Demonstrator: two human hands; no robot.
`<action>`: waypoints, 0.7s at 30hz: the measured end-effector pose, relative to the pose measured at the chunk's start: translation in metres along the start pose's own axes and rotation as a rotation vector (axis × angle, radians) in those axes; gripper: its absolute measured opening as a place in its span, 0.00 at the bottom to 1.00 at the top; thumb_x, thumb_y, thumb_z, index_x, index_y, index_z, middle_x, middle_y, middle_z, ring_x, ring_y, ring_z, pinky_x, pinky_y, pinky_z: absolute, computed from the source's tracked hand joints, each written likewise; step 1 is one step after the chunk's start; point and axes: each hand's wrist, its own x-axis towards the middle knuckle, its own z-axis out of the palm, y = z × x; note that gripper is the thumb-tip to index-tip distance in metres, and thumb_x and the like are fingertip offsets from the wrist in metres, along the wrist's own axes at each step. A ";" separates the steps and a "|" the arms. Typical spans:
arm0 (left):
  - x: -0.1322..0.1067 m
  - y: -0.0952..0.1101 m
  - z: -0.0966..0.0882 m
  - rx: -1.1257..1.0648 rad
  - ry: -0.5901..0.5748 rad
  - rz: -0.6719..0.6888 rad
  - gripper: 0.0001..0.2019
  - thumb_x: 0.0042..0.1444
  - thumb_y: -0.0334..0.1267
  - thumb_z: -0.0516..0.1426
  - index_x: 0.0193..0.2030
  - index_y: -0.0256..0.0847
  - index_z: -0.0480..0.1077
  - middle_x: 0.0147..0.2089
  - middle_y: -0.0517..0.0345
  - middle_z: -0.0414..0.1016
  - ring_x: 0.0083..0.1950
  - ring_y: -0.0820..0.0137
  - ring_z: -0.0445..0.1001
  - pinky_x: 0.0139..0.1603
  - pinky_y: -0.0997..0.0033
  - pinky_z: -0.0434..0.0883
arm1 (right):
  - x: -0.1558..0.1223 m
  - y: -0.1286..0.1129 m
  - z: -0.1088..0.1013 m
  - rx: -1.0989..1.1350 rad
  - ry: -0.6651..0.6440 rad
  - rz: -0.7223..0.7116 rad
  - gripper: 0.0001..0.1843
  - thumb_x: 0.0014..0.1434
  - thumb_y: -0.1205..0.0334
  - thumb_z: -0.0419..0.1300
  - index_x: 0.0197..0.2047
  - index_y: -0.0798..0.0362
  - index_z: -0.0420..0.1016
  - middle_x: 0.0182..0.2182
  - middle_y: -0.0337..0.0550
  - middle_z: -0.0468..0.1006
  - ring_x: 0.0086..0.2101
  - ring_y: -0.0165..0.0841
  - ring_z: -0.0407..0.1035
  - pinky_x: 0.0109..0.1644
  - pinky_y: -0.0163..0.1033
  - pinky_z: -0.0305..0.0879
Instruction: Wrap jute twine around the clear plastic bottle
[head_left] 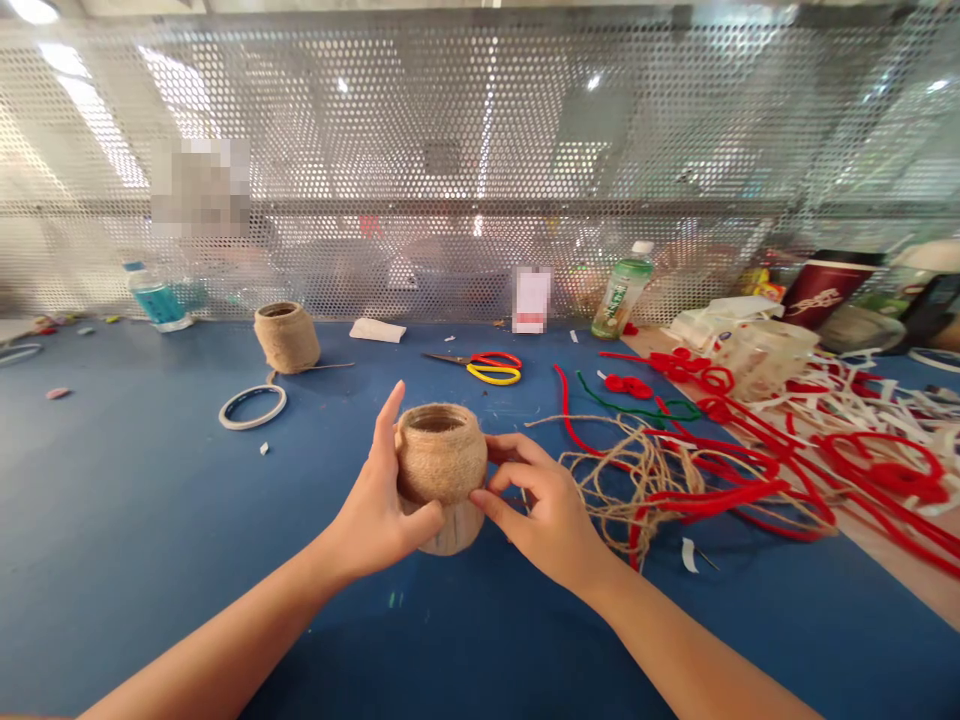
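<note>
Between my hands stands a jar [442,455], its upper part wrapped in jute twine and its lower part bare and pale. My left hand [382,510] grips the jar's left side, thumb across the front and a finger pointing up past the rim. On the right side my right hand [544,505] is closed, with thumb and fingertips at the lower edge of the wrapping; they seem to pinch the twine there. A loose tangle of jute twine [637,470] lies just right of that hand.
Scissors [495,368] with red and yellow handles lie behind the jar. Back left are another twine-wrapped jar [287,338], a tape roll [253,407] and a blue-liquid bottle [159,298]. Red fuzzy stems [720,495] spread rightward. A green-labelled bottle [622,290] stands by the perforated screen [450,120].
</note>
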 end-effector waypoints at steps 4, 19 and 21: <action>0.001 -0.002 0.003 -0.035 0.053 -0.017 0.54 0.38 0.34 0.63 0.65 0.48 0.30 0.53 0.49 0.64 0.55 0.57 0.65 0.59 0.48 0.57 | -0.002 0.000 0.002 -0.036 0.017 -0.027 0.14 0.52 0.63 0.61 0.18 0.55 0.64 0.40 0.46 0.71 0.44 0.35 0.69 0.44 0.41 0.68; 0.020 -0.018 -0.015 -0.207 0.311 -0.089 0.53 0.32 0.38 0.67 0.61 0.49 0.38 0.38 0.60 0.68 0.40 0.66 0.73 0.44 0.60 0.71 | 0.008 0.023 -0.006 -0.495 -0.225 0.017 0.17 0.55 0.59 0.58 0.18 0.56 0.66 0.32 0.45 0.76 0.36 0.34 0.71 0.41 0.39 0.67; 0.026 -0.019 -0.021 -0.252 0.437 -0.083 0.52 0.29 0.38 0.68 0.60 0.49 0.41 0.37 0.62 0.67 0.37 0.68 0.73 0.40 0.63 0.72 | 0.012 0.028 -0.009 -0.649 -0.264 0.065 0.18 0.60 0.58 0.53 0.21 0.55 0.69 0.30 0.44 0.75 0.34 0.31 0.70 0.41 0.36 0.66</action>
